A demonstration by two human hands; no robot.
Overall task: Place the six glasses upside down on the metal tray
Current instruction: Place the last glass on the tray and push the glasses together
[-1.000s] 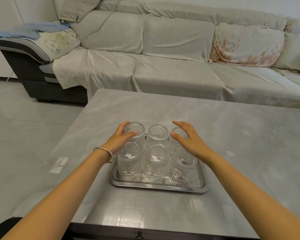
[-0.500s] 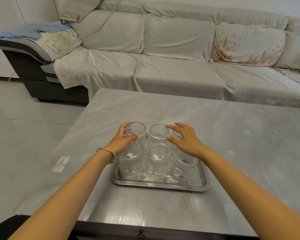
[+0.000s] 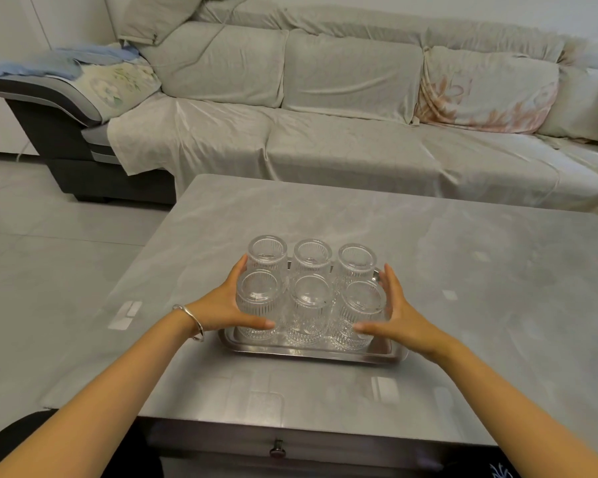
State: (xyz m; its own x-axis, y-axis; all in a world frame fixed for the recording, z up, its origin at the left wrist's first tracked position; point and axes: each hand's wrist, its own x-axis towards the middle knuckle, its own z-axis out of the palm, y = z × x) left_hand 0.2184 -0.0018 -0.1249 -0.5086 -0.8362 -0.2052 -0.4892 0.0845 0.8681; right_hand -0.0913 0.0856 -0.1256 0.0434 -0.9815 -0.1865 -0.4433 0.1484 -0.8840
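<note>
Several ribbed clear glasses stand upside down in two rows on the metal tray (image 3: pixel 311 353). The near row has a left glass (image 3: pixel 259 298), a middle glass (image 3: pixel 311 307) and a right glass (image 3: pixel 362 310). Behind them stand the far row's glasses (image 3: pixel 312 257). My left hand (image 3: pixel 227 305) lies flat against the outer side of the near left glass, thumb in front of its foot. My right hand (image 3: pixel 399 313) presses the outer side of the near right glass, thumb low in front. Both hands have spread fingers and enclose the group from the two sides.
The tray rests near the front of a grey marble-look table (image 3: pixel 463 288) with a drawer knob (image 3: pixel 277 451) below the front edge. A covered grey sofa (image 3: pixel 325 132) runs behind the table. Tiled floor (image 3: pixel 49 253) lies to the left.
Both hands came off the tops of the far glasses and dropped down and toward me, now flanking the near row from the left and right sides. The glasses stayed in place.
</note>
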